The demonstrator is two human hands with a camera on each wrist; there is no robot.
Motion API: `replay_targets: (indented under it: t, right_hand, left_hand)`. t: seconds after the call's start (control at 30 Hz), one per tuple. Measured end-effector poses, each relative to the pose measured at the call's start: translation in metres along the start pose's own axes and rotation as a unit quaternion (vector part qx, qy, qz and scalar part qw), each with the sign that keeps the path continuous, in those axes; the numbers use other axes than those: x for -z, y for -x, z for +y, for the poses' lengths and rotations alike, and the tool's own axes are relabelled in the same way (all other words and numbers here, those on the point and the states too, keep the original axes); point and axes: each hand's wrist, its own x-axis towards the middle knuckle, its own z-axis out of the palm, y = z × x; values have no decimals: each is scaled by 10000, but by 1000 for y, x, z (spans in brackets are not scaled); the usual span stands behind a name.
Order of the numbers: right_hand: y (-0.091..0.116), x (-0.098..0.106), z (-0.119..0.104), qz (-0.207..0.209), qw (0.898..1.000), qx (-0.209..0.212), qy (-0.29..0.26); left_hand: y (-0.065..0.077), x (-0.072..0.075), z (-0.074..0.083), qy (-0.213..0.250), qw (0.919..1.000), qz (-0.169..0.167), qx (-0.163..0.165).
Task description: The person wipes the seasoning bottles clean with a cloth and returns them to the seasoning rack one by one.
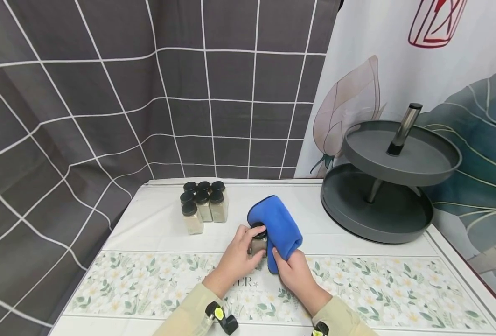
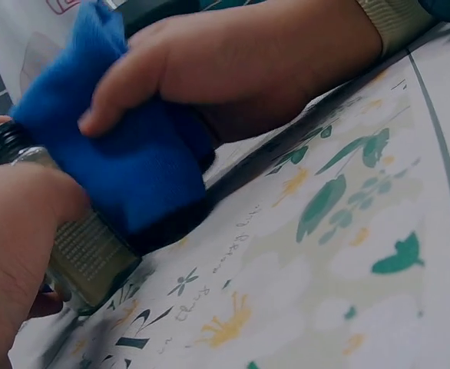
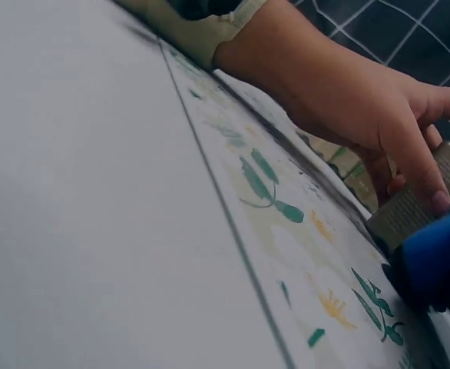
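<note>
My left hand [image 1: 240, 255] grips a small square spice jar [image 1: 259, 243] with a black lid, its fingers and thumb curled round the glass. In the left wrist view the jar [image 2: 94, 261] tilts, and small print shows on its label. A folded blue cloth [image 1: 278, 226] is pinched in my right hand [image 1: 295, 274], thumb on top. The cloth lies against the jar's right side, overlapping it in the left wrist view. In the right wrist view the cloth [image 3: 440, 257] shows at the right edge, just below the left hand.
Several black-lidded jars [image 1: 203, 201] stand in a cluster at the table's back left. A dark grey two-tier round tray stand [image 1: 378, 228] is at the back right. A floral strip [image 1: 147, 284] runs across the white tabletop. A gridded dark curtain [image 1: 231, 116] hangs behind.
</note>
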Motion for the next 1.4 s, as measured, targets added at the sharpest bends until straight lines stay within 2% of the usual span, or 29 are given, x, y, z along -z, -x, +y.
replay_targets:
  t: [0.17, 0.3, 0.5, 0.77, 0.87, 1.0, 1.1, 1.17, 1.23, 1.3, 1.4]
  right_hand:
    - [1, -1, 0, 93, 9999, -50, -76]
    - [2, -1, 0, 10, 9998, 20, 189]
    - [3, 1, -1, 35, 9996, 39, 273]
    - [3, 0, -2, 84, 9998, -97, 174]
    - [2, 1, -2, 62, 9996, -165, 206]
    - [1, 0, -1, -32, 9993, -266, 266]
    - [0, -1, 1, -143, 9987, -349, 343]
    - [-3, -2, -1, -138, 9989, -330, 288]
    - [-8, 1, -8, -186, 9993, -321, 42]
    - [-16, 7, -21, -291, 9982, -387, -342]
    - [-37, 21, -48, -246, 9936, -434, -1017]
  left_hand:
    - [1, 1, -2, 61, 10000, -10, 1]
    - [0, 0, -3, 102, 9998, 115, -131]
    - [1, 2, 1, 65, 10000, 26, 58]
    - [1, 0, 0, -37, 9999, 145, 66]
    - [1, 0, 0, 11, 9995, 160, 259]
    - [0, -1, 1, 323, 9957, 98, 867]
    - [0, -2, 0, 764, 9895, 149, 1222]
    - [-2, -2, 0, 1194, 9840, 338, 1275]
    - [-5, -1, 2, 1758, 9744, 672, 1229]
    - [-10, 4, 8, 2431, 9574, 1105, 1101]
    - [-21, 16, 23, 3334, 9202, 1843, 901]
